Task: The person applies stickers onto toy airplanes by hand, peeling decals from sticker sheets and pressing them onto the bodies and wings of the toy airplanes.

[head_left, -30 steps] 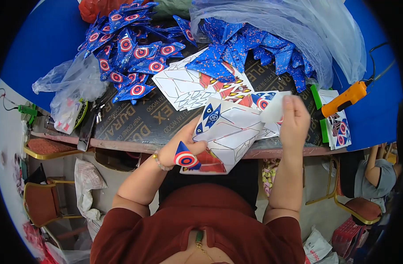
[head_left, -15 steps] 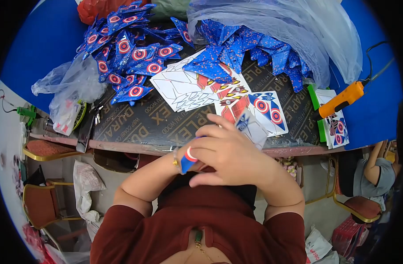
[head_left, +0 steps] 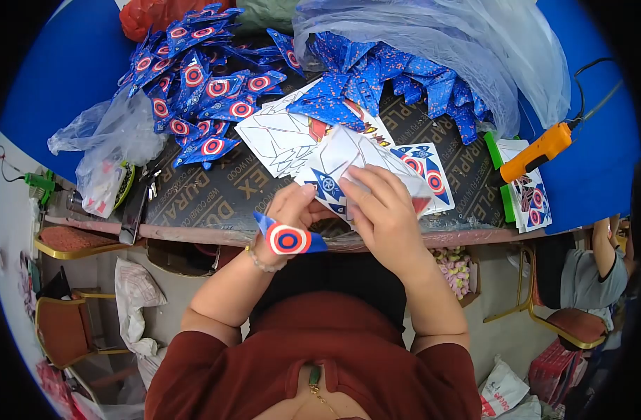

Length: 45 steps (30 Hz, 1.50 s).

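My left hand (head_left: 290, 210) pinches the left edge of a white sticker sheet (head_left: 358, 150) printed with blue star-marked shapes. My right hand (head_left: 387, 215) has its fingers on the same sheet near those shapes, thumb bent below; the exact grip is partly hidden. A blue sticker with a red-and-white target (head_left: 287, 239) clings to the back of my left hand by the wrist. Under and beyond the sheet lie other sticker sheets (head_left: 264, 136), one with target stickers (head_left: 438, 183) to the right. Blue speckled pieces (head_left: 327, 98) rest over the far sheets.
Blue pieces with target stickers (head_left: 219, 87) are heaped at the back left, beside a clear plastic bag (head_left: 117, 150). A large translucent bag (head_left: 467, 56) covers speckled pieces at the back right. An orange-handled corded tool (head_left: 538, 154) lies by a green holder (head_left: 501, 178) at right.
My hands have moved apart from over each other. The sheet has swung left and forward between them, and the target sticker now shows fully on the back of my left hand.
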{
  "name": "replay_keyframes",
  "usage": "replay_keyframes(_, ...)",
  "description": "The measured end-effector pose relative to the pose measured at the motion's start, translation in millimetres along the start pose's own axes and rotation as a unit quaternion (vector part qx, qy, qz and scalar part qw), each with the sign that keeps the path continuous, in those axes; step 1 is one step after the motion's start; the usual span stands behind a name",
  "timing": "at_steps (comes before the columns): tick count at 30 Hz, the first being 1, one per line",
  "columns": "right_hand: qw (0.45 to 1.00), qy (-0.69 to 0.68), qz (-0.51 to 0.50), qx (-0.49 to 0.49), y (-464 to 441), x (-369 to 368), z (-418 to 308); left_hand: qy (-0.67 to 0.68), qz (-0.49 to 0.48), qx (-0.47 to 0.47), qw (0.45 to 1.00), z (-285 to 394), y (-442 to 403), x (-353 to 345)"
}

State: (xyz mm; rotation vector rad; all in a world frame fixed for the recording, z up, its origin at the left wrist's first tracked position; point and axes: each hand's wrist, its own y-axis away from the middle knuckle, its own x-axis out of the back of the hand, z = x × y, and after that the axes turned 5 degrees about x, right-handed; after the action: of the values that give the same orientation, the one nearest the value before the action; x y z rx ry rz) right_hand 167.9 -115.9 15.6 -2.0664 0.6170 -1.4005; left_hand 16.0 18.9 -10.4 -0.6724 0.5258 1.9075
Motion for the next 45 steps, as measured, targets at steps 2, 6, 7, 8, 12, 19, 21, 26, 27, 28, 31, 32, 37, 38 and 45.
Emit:
replay_keyframes(2, 1.0, 0.022, -0.009, 0.012, 2, -2, 3, -0.038, 0.054, -0.004, 0.998, 1, -1, -3)
replay_keyframes(6, 0.999, -0.032, 0.017, -0.02, -2, 3, -9, -0.069, 0.059, -0.016, 0.996, 2, 4, -13)
replay_keyframes(7, 0.998, -0.041, 0.03, -0.03, -2, 2, -9, -0.112, 0.052, -0.027, 0.992, 1, 6, -13)
replay_keyframes(8, 0.997, -0.05, 0.044, -0.04, -1, 1, -9, -0.155, 0.044, -0.038, 0.986, -1, 7, -13)
replay_keyframes(12, 0.997, -0.066, 0.042, -0.017, -1, 1, -7, -0.217, 0.049, -0.05, 0.974, -3, 8, -11)
replay_keyframes(19, 0.99, -0.117, 0.053, -0.06, 0, 5, -5, -0.316, 0.047, -0.102, 0.942, -4, 9, -11)
replay_keyframes(21, 0.981, -0.122, 0.121, -0.09, -5, 10, -3, -0.244, 0.07, -0.073, 0.964, -6, 8, -15)
replay_keyframes(26, 0.991, -0.016, 0.101, 0.09, -24, 20, -16, -0.503, -0.018, -0.163, 0.849, -6, 9, -22)
replay_keyframes(27, 0.993, -0.019, 0.052, 0.103, -26, 20, -20, -0.502, -0.034, -0.207, 0.839, -11, 8, -24)
replay_keyframes(28, 0.993, -0.026, -0.009, 0.111, -27, 19, -24, -0.493, -0.044, -0.138, 0.858, -14, 12, -19)
replay_keyframes(31, 0.991, -0.069, -0.07, 0.094, -30, 26, -25, -0.477, -0.046, -0.118, 0.87, -10, 10, -12)
replay_keyframes(32, 0.993, -0.074, -0.053, 0.08, -31, 30, -23, -0.426, 0.004, -0.034, 0.904, -7, 12, -15)
replay_keyframes(37, 0.997, -0.06, -0.002, 0.042, -17, 23, -12, -0.256, 0.086, 0.029, 0.963, 6, 9, -15)
replay_keyframes(38, 0.996, -0.079, -0.02, 0.028, -12, 17, -12, -0.205, 0.072, 0.027, 0.976, 6, 8, -16)
replay_keyframes(45, 0.995, -0.088, 0.032, 0.025, -6, 5, -8, -0.128, 0.026, 0.005, 0.991, 9, 11, -16)
